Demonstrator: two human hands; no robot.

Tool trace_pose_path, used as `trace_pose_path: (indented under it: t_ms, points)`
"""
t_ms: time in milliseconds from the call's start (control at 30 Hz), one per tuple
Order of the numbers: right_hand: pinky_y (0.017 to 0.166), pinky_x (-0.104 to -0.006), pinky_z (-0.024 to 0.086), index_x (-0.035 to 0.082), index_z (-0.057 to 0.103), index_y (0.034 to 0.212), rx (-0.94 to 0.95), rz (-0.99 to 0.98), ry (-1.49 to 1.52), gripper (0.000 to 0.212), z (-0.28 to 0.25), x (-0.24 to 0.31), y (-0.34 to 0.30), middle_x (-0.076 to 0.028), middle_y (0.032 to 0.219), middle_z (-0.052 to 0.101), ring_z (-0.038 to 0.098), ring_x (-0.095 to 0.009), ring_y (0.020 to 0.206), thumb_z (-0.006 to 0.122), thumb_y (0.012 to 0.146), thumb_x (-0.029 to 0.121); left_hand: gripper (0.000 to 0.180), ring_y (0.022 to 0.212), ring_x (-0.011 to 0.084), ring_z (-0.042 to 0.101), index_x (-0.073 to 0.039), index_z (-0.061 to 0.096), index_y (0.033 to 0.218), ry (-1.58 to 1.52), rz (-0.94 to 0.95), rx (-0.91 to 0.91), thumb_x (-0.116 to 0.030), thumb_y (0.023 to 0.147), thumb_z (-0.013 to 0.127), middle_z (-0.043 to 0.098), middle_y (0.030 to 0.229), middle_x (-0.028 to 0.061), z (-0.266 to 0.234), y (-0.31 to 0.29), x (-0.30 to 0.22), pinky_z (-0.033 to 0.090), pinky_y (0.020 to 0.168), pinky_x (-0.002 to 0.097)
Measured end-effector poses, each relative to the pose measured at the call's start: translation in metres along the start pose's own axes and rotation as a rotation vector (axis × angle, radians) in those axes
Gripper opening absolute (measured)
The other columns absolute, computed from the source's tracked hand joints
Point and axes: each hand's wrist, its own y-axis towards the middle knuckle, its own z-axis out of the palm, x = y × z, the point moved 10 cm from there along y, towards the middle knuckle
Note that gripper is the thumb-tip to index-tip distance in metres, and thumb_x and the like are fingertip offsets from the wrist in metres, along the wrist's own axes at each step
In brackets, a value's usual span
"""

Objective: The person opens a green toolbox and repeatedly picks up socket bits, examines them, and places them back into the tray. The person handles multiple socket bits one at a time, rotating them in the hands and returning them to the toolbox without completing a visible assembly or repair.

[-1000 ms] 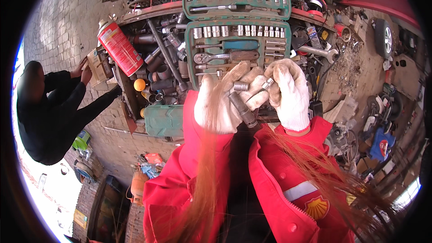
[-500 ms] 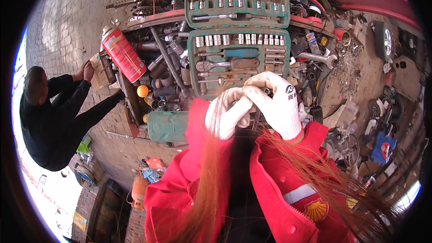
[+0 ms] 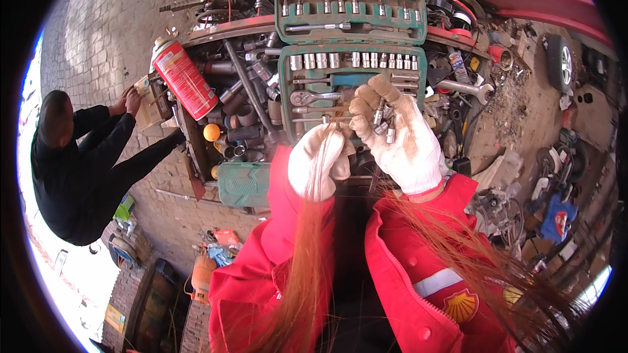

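My right hand (image 3: 412, 153), in a soiled white work glove, is turned palm up with its fingers partly curled. Several small silver sockets (image 3: 390, 135) lie in that palm and against the fingers. Close beside it, my left hand (image 3: 314, 163), gloved too, is closed with its fingertips pinched together; what they hold, if anything, I cannot make out. Just beyond both hands lies an opened green socket case (image 3: 283, 85). Its near half holds a row of sockets (image 3: 322, 61), a ratchet (image 3: 305, 98) and a blue-handled tool (image 3: 352, 80); bits fill the lid.
Left of the case, a red spray can (image 3: 185, 78) leans over a bin of metal parts (image 3: 245, 117). A wrench (image 3: 466, 88) lies to the right, near a wheel (image 3: 559, 62). At far left, a person in black (image 3: 72, 170) bends over a cardboard box (image 3: 152, 104).
My right hand has come away from my left and turned palm up, showing the sockets in it. My left hand stays closed. The view has shifted slightly.
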Motion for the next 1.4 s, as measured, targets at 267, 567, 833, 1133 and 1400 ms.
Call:
trace_pose_path:
  t_ms: [267,567,833,1133,1400]
  points:
    - [0.114,-0.0484,0.035,0.001,0.039,0.144,0.163,0.031,0.256,0.057,0.024,-0.008,0.001,-0.021,0.146,0.043,0.041,-0.035,0.136,0.044,0.103,0.04,0.027,0.052,0.009,0.048,0.0,0.06,0.101,-0.071,-0.006,0.012,-0.027,0.096,0.06,0.064,0.078,0.0078,-0.012,0.002,0.007,0.035,0.046,0.0209]
    - [0.118,-0.047,0.03,0.001,0.036,0.147,0.193,0.069,0.208,0.061,0.04,-0.01,-0.003,-0.02,0.15,0.038,0.035,-0.034,0.14,0.042,0.103,0.043,0.026,0.05,0.0094,0.047,-0.002,0.058,0.098,-0.024,0.028,-0.047,-0.028,0.095,0.06,0.063,0.078,0.0086,-0.012,-0.007,0.001,0.035,0.046,0.0215]
    - [0.108,-0.0461,0.042,-0.001,0.043,0.141,0.176,0.052,0.151,0.055,0.031,-0.008,0.001,-0.018,0.138,0.05,0.05,-0.031,0.126,0.048,0.102,0.038,0.029,0.048,0.0097,0.045,-0.001,0.057,0.101,-0.077,0.023,-0.046,-0.028,0.095,0.062,0.062,0.077,0.0087,-0.015,-0.002,0.005,0.034,0.045,0.0221]
    - [0.09,-0.0364,0.05,-0.002,0.051,0.133,0.063,0.004,-0.083,0.045,0.018,0.006,0.011,-0.013,0.121,0.06,0.058,-0.021,0.106,0.046,0.103,0.031,0.031,0.05,0.0103,0.046,-0.001,0.059,0.109,-0.055,0.008,-0.052,-0.029,0.096,0.062,0.062,0.078,0.0077,-0.025,0.004,0.011,0.035,0.046,0.0234]
    - [0.071,-0.0211,0.046,0.001,0.056,0.127,-0.019,-0.012,-0.275,0.035,0.018,0.009,0.015,-0.003,0.1,0.061,0.056,-0.007,0.083,0.055,0.1,0.023,0.029,0.051,0.0088,0.046,-0.002,0.06,0.107,-0.072,-0.002,-0.063,-0.028,0.095,0.062,0.062,0.078,0.0048,-0.031,0.014,0.014,0.035,0.046,0.0219]
